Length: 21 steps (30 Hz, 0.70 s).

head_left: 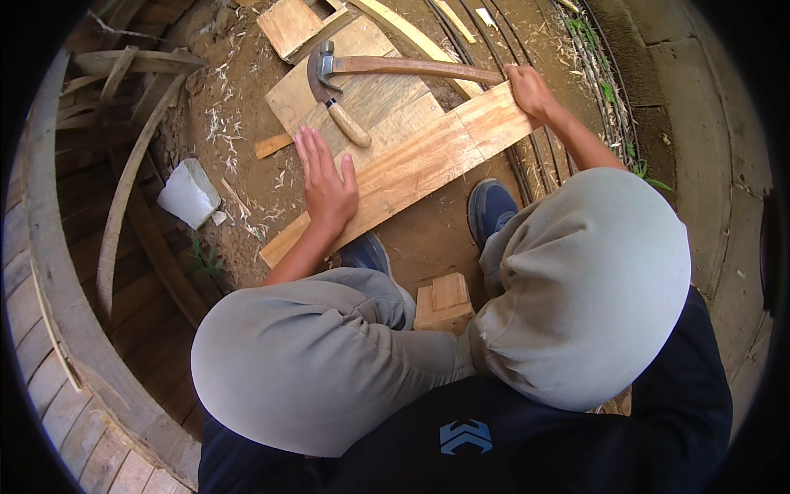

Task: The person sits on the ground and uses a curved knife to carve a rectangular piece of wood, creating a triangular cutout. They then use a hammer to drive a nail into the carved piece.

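A long wooden plank [411, 171] lies slantwise in front of my shoes, its right end farther away. My left hand [329, 183] rests over its left part, fingers stretched out past the far edge and thumb apart. My right hand [531, 92] is closed around the plank's right end; the fingertips are partly hidden. Against those fingers comes the handle end of a claw hammer [403, 67], whose head lies to the left on a wide wooden board [403, 103]. Beside the hammer head is a knife with a dark curved blade and wooden handle [349, 123].
A wooden block [444, 300] sits between my feet. Farther off are a small wooden box [292, 26] and dark rods [535, 156]. A whitish stone [189, 193] lies left, near a curved timber frame [136, 177]. Wood shavings litter the dirt.
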Motion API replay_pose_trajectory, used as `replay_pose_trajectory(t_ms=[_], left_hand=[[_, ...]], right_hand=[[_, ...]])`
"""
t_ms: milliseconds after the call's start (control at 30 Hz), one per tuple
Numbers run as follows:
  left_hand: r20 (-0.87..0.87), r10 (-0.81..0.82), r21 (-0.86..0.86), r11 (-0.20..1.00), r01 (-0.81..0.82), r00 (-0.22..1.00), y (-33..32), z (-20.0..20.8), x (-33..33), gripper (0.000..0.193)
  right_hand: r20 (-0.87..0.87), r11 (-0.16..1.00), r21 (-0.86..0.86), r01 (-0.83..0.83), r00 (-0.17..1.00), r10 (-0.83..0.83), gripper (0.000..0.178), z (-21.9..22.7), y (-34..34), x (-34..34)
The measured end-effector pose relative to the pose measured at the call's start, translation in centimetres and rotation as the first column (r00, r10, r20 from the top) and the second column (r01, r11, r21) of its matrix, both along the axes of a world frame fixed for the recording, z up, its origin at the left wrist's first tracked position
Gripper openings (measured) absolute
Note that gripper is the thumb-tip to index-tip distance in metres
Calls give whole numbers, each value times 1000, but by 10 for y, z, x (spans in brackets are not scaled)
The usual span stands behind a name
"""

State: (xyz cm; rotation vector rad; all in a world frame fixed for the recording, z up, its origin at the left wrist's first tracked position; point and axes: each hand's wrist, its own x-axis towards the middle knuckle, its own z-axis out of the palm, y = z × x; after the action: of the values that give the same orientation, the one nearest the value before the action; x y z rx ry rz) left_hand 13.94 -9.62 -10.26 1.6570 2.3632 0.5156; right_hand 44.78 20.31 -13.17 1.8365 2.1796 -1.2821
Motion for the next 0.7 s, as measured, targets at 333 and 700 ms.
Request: replay_pose_trajectory(t_ms=[333,700], left_hand=[[-5,2,-11,1000,-3,1000,0,3,-1,74],[8,5,-16,1000,-4,1000,3,1,2,74]], right_hand=[[-94,997,65,51,995,-45,59,-13,-2,-3],[-140,963,253,94,988,-60,63,-17,-9,0]])
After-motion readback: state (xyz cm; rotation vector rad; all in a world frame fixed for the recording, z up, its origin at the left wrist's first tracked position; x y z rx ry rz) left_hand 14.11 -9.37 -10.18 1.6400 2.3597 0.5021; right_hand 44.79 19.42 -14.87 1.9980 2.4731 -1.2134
